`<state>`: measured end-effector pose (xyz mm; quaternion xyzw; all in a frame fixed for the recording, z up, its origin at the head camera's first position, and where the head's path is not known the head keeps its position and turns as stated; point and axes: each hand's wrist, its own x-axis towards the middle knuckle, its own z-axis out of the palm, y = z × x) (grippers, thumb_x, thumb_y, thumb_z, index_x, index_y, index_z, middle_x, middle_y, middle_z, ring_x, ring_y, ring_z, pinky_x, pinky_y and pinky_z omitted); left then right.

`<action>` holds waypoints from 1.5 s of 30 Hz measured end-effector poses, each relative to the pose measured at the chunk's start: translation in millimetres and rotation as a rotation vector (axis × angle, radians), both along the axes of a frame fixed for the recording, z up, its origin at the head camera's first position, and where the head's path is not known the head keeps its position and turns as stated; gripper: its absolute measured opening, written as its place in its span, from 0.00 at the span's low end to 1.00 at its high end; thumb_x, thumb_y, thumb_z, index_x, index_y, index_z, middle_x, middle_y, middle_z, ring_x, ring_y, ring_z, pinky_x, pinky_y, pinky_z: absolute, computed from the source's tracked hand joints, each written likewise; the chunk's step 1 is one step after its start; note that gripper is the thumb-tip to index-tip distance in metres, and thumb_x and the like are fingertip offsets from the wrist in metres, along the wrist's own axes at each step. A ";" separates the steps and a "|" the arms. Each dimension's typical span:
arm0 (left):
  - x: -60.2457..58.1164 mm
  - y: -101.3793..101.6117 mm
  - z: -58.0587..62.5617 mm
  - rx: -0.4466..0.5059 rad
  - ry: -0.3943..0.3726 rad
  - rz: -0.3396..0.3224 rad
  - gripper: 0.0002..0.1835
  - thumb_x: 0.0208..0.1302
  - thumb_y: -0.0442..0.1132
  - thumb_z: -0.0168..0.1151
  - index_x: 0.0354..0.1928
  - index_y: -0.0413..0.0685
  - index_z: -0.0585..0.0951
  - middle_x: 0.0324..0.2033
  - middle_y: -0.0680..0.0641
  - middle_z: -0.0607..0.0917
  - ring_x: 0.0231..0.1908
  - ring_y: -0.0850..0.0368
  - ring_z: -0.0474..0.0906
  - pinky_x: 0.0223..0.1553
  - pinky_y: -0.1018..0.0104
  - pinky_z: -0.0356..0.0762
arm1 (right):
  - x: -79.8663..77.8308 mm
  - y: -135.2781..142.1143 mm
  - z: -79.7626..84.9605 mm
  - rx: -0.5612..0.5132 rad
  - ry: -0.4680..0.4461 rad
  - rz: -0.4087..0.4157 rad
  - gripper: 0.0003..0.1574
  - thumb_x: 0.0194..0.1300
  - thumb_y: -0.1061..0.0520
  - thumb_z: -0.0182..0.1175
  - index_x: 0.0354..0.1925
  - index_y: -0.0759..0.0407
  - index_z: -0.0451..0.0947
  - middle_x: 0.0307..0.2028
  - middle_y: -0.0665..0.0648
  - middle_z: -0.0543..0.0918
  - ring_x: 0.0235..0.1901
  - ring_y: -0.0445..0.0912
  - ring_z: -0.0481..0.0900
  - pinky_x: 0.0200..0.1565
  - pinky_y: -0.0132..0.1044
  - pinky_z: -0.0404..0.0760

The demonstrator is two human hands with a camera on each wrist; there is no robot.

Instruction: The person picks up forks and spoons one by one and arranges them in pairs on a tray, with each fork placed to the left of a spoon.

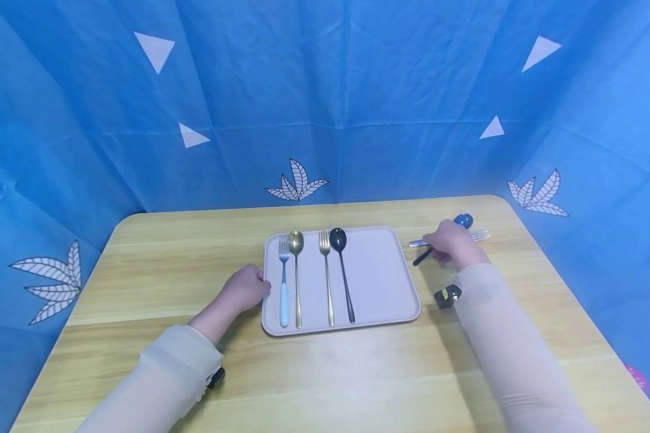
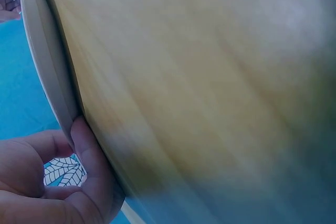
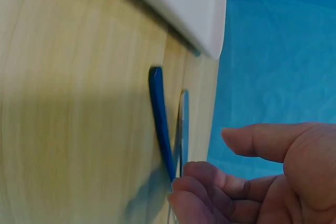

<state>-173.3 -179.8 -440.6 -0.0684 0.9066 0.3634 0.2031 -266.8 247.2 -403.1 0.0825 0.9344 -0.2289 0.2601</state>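
Note:
My left hand point(image 1: 245, 288) pinches the left rim of a pale pink tray point(image 1: 381, 276) between thumb and curled fingers. On the tray lie a fork with a light blue handle point(image 1: 284, 300), a gold spoon point(image 1: 296, 243), a gold fork point(image 1: 325, 245) and a black spoon point(image 1: 338, 239), side by side. Right of the tray, my right hand point(image 1: 450, 242) reaches over a dark spoon point(image 1: 463, 221) and a silver fork point(image 1: 480, 235) that cross. In the right wrist view its thumb stands apart from loosely bent fingers, whose tips are right at the two handles.
The wooden table point(image 1: 195, 240) has rounded back corners. A blue curtain point(image 1: 249, 90) with white triangles and leaf prints rises behind it and along both sides. Small black devices, such as one by the right cuff point(image 1: 447, 296), are worn at the wrists.

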 end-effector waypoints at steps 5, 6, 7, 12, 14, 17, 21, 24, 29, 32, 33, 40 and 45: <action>0.4 0.4 -1.3 0.000 0.002 0.005 0.06 0.64 0.35 0.53 0.29 0.42 0.71 0.25 0.45 0.74 0.24 0.53 0.70 0.24 0.64 0.68 | -1.7 8.4 -4.5 -0.055 -0.029 -0.088 0.25 0.74 0.49 0.49 0.35 0.71 0.78 0.20 0.58 0.81 0.20 0.45 0.79 0.28 0.36 0.79; 0.6 0.3 -1.0 0.000 0.003 0.006 0.06 0.65 0.35 0.53 0.29 0.42 0.71 0.25 0.45 0.74 0.24 0.53 0.70 0.25 0.64 0.68 | -2.3 9.8 -5.4 -0.061 -0.025 -0.096 0.25 0.74 0.50 0.49 0.35 0.71 0.78 0.21 0.58 0.81 0.20 0.45 0.80 0.28 0.37 0.80; 0.8 0.2 -0.6 -0.002 0.003 0.006 0.06 0.65 0.35 0.53 0.29 0.41 0.72 0.25 0.45 0.74 0.24 0.53 0.70 0.25 0.64 0.68 | -2.8 10.7 -5.8 -0.064 -0.022 -0.097 0.25 0.74 0.50 0.49 0.35 0.71 0.78 0.21 0.58 0.81 0.20 0.46 0.81 0.29 0.37 0.81; 0.6 0.1 -0.1 0.000 0.000 0.009 0.06 0.65 0.35 0.52 0.30 0.41 0.72 0.26 0.45 0.75 0.24 0.53 0.71 0.25 0.64 0.69 | -5.4 16.8 -6.3 -0.062 -0.024 -0.109 0.25 0.74 0.49 0.50 0.33 0.70 0.77 0.20 0.58 0.81 0.21 0.46 0.81 0.30 0.38 0.82; 0.7 0.4 0.2 0.001 0.001 0.010 0.05 0.65 0.35 0.52 0.31 0.41 0.72 0.26 0.45 0.75 0.25 0.53 0.71 0.25 0.64 0.69 | -5.8 18.5 -6.7 -0.071 -0.038 -0.135 0.25 0.74 0.49 0.50 0.33 0.69 0.77 0.20 0.58 0.81 0.21 0.46 0.81 0.31 0.38 0.82; 1.1 0.9 1.1 0.000 0.002 0.012 0.05 0.65 0.34 0.52 0.31 0.41 0.72 0.26 0.45 0.75 0.25 0.53 0.71 0.26 0.64 0.69 | -5.5 19.8 -8.4 -0.096 -0.053 -0.191 0.24 0.75 0.48 0.50 0.35 0.68 0.76 0.20 0.57 0.80 0.22 0.46 0.80 0.32 0.38 0.82; 0.5 0.5 -0.1 -0.005 0.019 -0.004 0.09 0.64 0.34 0.52 0.25 0.43 0.71 0.22 0.47 0.73 0.21 0.55 0.69 0.23 0.65 0.67 | -6.2 22.2 -12.4 -0.140 -0.054 -0.253 0.24 0.75 0.47 0.49 0.39 0.69 0.75 0.21 0.56 0.78 0.22 0.46 0.78 0.32 0.39 0.82; -0.4 -0.5 -2.1 -0.016 0.042 -0.026 0.13 0.64 0.34 0.52 0.20 0.46 0.69 0.18 0.50 0.71 0.19 0.56 0.67 0.22 0.66 0.65 | -6.9 24.7 -15.1 -0.184 -0.042 -0.311 0.25 0.75 0.47 0.50 0.44 0.70 0.76 0.22 0.56 0.76 0.23 0.46 0.76 0.31 0.38 0.80; -0.8 -1.4 -3.9 -0.024 0.067 -0.044 0.15 0.62 0.34 0.52 0.17 0.48 0.66 0.16 0.51 0.69 0.18 0.57 0.65 0.21 0.66 0.64 | -6.9 28.5 -16.6 -0.196 -0.019 -0.359 0.23 0.74 0.49 0.51 0.46 0.69 0.75 0.22 0.55 0.76 0.21 0.44 0.75 0.28 0.36 0.79; -0.9 -1.0 -4.3 -0.020 0.069 -0.043 0.15 0.62 0.34 0.52 0.17 0.48 0.67 0.16 0.51 0.69 0.18 0.57 0.65 0.21 0.66 0.64 | -7.2 31.2 -18.7 -0.156 0.000 -0.346 0.21 0.72 0.50 0.50 0.42 0.69 0.75 0.20 0.55 0.76 0.19 0.43 0.76 0.27 0.35 0.78; -0.8 -0.7 -4.5 -0.020 0.068 -0.042 0.14 0.62 0.34 0.52 0.18 0.48 0.67 0.16 0.51 0.69 0.18 0.57 0.65 0.21 0.65 0.64 | -7.2 31.8 -19.6 -0.137 0.007 -0.341 0.20 0.72 0.50 0.50 0.40 0.68 0.75 0.20 0.55 0.77 0.19 0.43 0.76 0.26 0.35 0.78; -0.1 0.7 -4.6 -0.020 0.056 -0.039 0.13 0.63 0.34 0.52 0.19 0.47 0.68 0.18 0.50 0.71 0.19 0.56 0.67 0.22 0.65 0.65 | -7.3 34.4 -22.7 -0.082 0.035 -0.330 0.17 0.70 0.52 0.50 0.34 0.66 0.75 0.17 0.54 0.76 0.16 0.42 0.75 0.24 0.34 0.77; -0.2 0.2 -3.4 -0.023 0.051 -0.034 0.13 0.64 0.34 0.52 0.20 0.46 0.69 0.19 0.49 0.72 0.21 0.56 0.68 0.23 0.64 0.67 | -8.1 34.7 -23.7 -0.092 0.036 -0.313 0.17 0.69 0.52 0.49 0.33 0.65 0.75 0.15 0.53 0.75 0.15 0.41 0.73 0.22 0.33 0.75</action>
